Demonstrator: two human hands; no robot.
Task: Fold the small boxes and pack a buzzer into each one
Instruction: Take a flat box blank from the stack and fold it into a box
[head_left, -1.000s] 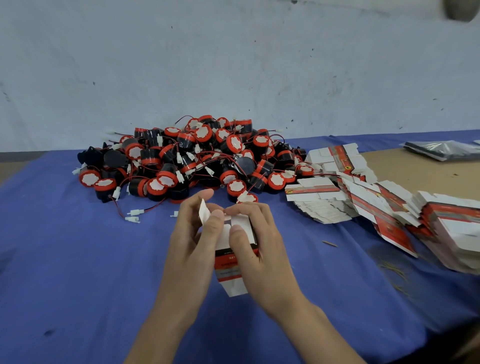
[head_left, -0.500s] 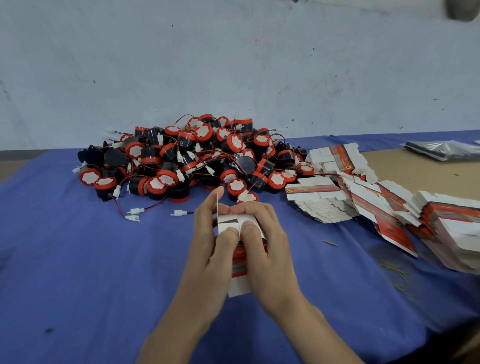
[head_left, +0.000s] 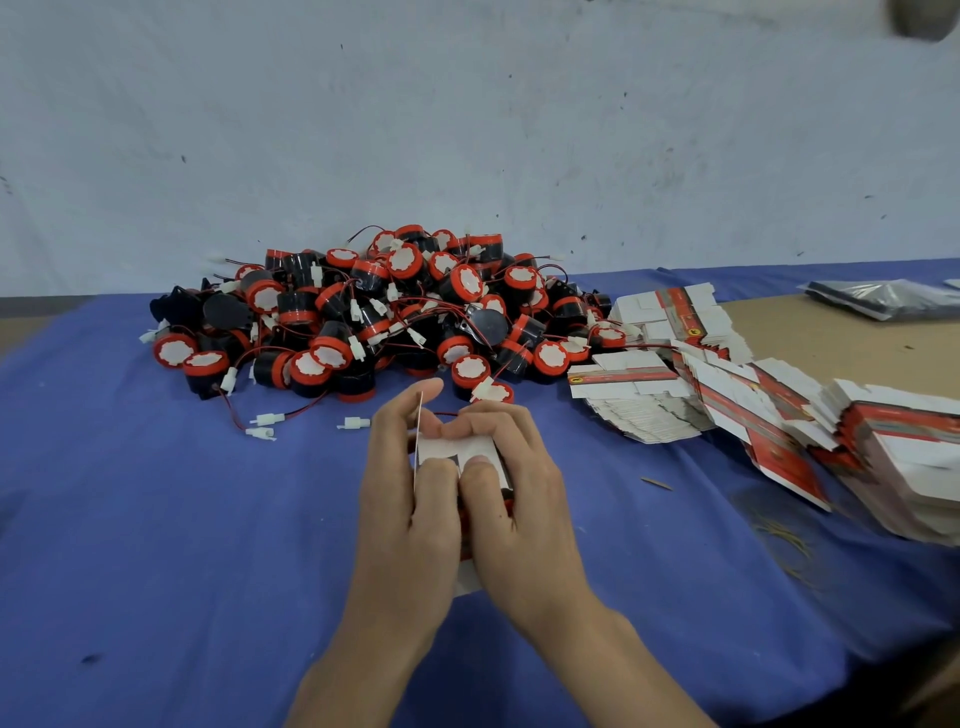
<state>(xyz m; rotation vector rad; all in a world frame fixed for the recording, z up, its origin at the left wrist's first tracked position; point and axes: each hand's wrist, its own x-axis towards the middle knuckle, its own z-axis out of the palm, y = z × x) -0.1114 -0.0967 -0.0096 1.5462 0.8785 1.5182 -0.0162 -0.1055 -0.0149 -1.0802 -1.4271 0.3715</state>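
A small white and red box (head_left: 457, 451) is held upright over the blue cloth between both hands. My left hand (head_left: 410, 499) grips its left side, thumb pressing an end flap down, and one flap stands up along my fingers. My right hand (head_left: 514, 493) grips the right side, its thumb on the other end flap. Most of the box body is hidden by my hands. A big pile of black and red buzzers (head_left: 384, 317) with red wires and white plugs lies just beyond. Fanned stacks of flat unfolded boxes (head_left: 737, 395) lie to the right.
The blue cloth (head_left: 156, 519) covers the table, with bare brown tabletop (head_left: 831, 338) at the far right. A grey plastic bag (head_left: 883, 299) lies at the back right. Loose white plugs (head_left: 267, 423) lie left of my hands. A pale wall stands behind the pile.
The box has turned more upright and moved a little to the right. Both thumbs have come onto its top end and pushed the end flaps down flat.
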